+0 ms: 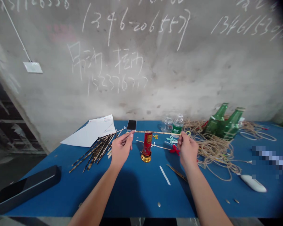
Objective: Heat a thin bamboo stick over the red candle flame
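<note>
I'm seeing bare wood on the thin stick (155,132) I'm pinching, pale and smooth! Beneath it the matt blue bench (132,194) is stretching out, the green glass bottles (218,121) are catching the light, rough tan twine (214,150) is sprawling dull and fibrous, a clear plastic water bottle (177,122) is shining, and the concrete wall (141,94) is looking rough and stained.

The head-worn camera looks forward and down over the left hand (121,150) and right hand (188,150) toward a concrete wall (169,84).
</note>
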A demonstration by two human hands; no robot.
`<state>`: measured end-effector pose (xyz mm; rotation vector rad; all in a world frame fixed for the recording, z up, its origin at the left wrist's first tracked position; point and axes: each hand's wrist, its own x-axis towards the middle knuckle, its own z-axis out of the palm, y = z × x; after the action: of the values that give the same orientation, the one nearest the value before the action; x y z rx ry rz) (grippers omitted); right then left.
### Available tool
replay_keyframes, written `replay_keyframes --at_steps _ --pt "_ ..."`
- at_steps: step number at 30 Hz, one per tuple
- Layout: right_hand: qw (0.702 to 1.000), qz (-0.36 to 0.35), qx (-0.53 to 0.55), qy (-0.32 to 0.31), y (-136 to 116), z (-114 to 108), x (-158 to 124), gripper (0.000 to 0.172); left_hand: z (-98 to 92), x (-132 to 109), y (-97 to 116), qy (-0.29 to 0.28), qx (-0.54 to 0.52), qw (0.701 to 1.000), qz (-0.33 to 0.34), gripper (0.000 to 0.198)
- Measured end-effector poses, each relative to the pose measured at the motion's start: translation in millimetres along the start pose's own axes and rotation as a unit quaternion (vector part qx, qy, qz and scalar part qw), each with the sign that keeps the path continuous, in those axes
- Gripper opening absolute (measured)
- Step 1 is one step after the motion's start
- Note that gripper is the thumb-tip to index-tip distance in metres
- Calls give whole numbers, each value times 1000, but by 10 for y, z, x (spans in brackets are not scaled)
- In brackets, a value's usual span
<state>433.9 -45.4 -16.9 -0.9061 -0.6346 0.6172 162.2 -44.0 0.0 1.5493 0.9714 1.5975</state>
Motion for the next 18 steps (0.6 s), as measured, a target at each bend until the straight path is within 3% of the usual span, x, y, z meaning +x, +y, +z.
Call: replay_keyframes --at_steps 18 --pt "1000 -4 16 9 9 -16 15 39 -2 -2 -19 -17 -3 1000 5 49"
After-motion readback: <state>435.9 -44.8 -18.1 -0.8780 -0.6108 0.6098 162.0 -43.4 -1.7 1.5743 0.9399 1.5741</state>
